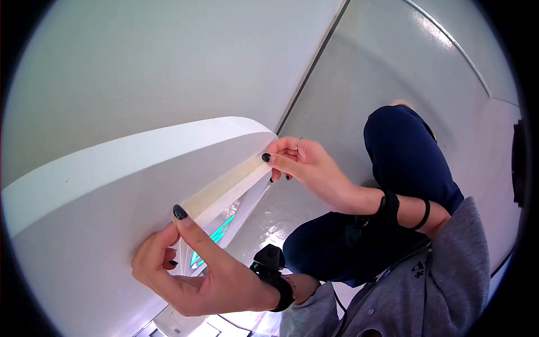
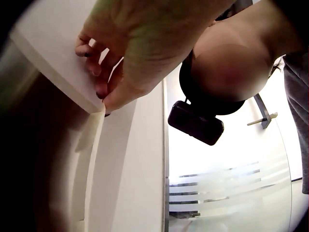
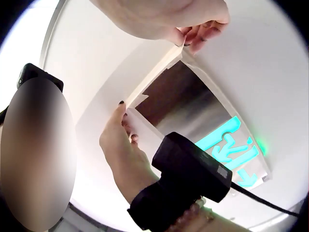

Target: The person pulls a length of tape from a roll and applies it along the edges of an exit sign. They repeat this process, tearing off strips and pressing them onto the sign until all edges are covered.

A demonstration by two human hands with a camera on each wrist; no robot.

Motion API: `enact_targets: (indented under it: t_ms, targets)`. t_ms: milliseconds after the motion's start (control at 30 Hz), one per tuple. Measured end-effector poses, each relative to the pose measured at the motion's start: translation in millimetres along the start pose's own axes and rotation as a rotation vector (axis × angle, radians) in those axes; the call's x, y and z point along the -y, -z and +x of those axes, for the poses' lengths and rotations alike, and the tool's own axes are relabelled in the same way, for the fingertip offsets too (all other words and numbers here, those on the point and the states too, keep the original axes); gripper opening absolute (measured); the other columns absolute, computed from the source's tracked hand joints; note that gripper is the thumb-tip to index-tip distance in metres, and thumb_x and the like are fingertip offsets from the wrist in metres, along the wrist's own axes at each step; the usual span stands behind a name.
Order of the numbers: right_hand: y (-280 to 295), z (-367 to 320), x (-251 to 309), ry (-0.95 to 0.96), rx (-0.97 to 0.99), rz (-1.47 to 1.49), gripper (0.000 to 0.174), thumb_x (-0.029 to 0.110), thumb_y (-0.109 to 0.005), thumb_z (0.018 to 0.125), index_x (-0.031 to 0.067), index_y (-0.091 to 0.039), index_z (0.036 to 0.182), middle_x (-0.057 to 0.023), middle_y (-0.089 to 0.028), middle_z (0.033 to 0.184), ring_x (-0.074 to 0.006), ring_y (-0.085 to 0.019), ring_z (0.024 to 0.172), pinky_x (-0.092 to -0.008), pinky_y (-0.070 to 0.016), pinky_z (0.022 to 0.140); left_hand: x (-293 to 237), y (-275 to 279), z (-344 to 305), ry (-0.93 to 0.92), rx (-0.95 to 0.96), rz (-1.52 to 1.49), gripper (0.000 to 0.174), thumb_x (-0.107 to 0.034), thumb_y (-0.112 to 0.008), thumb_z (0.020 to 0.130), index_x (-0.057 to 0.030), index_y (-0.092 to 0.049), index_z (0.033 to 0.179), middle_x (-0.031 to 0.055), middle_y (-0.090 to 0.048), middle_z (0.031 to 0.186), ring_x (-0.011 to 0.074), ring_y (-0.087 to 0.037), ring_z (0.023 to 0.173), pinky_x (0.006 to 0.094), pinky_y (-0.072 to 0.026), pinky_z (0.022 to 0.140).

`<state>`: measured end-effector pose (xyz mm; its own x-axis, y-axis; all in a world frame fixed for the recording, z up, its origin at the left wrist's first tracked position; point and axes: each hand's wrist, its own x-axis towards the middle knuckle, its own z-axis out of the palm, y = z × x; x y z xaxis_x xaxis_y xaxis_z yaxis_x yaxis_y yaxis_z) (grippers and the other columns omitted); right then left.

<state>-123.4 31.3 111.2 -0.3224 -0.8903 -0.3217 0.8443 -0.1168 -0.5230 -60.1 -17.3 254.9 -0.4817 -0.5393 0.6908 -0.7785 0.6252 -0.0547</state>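
A strip of beige masking tape (image 1: 224, 184) runs along the upper edge of a lit exit sign (image 3: 186, 96), seen from above in the head view. My left hand (image 1: 205, 275) pinches the near end of the strip, thumb on top and fingers curled below. At the far end my right hand (image 1: 309, 168) pinches the tape between thumb and fingers. The right wrist view shows both hands at the sign's taped edge, the left hand (image 3: 123, 150) lower and the right hand (image 3: 193, 24) at the upper corner. Green arrows glow on the sign's face.
The sign stands against a pale wall (image 1: 168, 67). My bent knees in dark trousers (image 1: 404, 146) are close to the right arm. A frosted glass panel (image 2: 227, 193) appears behind me in the left wrist view. Cameras are strapped to both wrists.
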Motion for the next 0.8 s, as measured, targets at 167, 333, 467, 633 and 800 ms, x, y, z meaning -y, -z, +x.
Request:
enact_targets:
  t_ms: [167, 333, 467, 633, 800]
  targets:
    - [0, 2, -1, 0.035, -0.049, 0.092, 0.015, 0.01, -0.054, 0.087, -0.0018, -0.055, 0.096, -0.0007, -0.055, 0.079, -0.0072, -0.052, 0.068, -0.02, -0.0408, 0.061, -9, 2, 3, -0.016, 0.022, 0.005, 0.009, -0.008, -0.066, 0.077, -0.0053, -0.058, 0.074, -0.0014, -0.053, 0.071, 0.0128, -0.04, 0.068, 0.0271, -0.0347, 0.066]
    - [-2, 3, -4, -0.013, -0.078, 0.072, 0.014, 0.011, -0.055, 0.087, -0.0011, -0.055, 0.095, 0.0006, -0.054, 0.076, -0.0061, -0.051, 0.067, -0.0192, -0.0395, 0.059, -1, 0, 0, -0.032, 0.026, -0.023, 0.009, -0.006, -0.065, 0.077, -0.0045, -0.057, 0.074, -0.0008, -0.052, 0.071, 0.0132, -0.04, 0.069, 0.0273, -0.0348, 0.066]
    - [-1, 2, -2, 0.018, -0.078, 0.097, 0.015, 0.012, -0.056, 0.087, -0.0009, -0.056, 0.095, 0.0006, -0.054, 0.076, -0.0056, -0.05, 0.067, -0.0189, -0.0385, 0.058, -4, 3, 1, -0.024, 0.029, -0.016, 0.007, -0.004, -0.065, 0.076, -0.0046, -0.058, 0.076, -0.0005, -0.054, 0.073, 0.0131, -0.041, 0.07, 0.0279, -0.0362, 0.067]
    - [-1, 3, -6, 0.016, -0.085, 0.124, 0.015, 0.012, -0.057, 0.086, -0.0004, -0.057, 0.095, 0.0007, -0.054, 0.076, -0.0058, -0.049, 0.067, -0.019, -0.0387, 0.059, -6, 3, 0, 0.007, 0.012, -0.04, 0.006, -0.003, -0.066, 0.076, -0.0048, -0.06, 0.077, 0.0, -0.057, 0.074, 0.0125, -0.046, 0.071, 0.0271, -0.0378, 0.068]
    - [-3, 6, -10, -0.012, -0.092, 0.125, 0.015, 0.011, -0.058, 0.085, 0.0002, -0.057, 0.095, 0.0007, -0.055, 0.076, -0.0063, -0.049, 0.067, -0.0192, -0.0393, 0.06, 1, 1, -1, 0.031, 0.01, -0.032, 0.006, -0.002, -0.067, 0.075, -0.0043, -0.061, 0.075, 0.0008, -0.058, 0.072, 0.0116, -0.047, 0.07, 0.0266, -0.0388, 0.067]
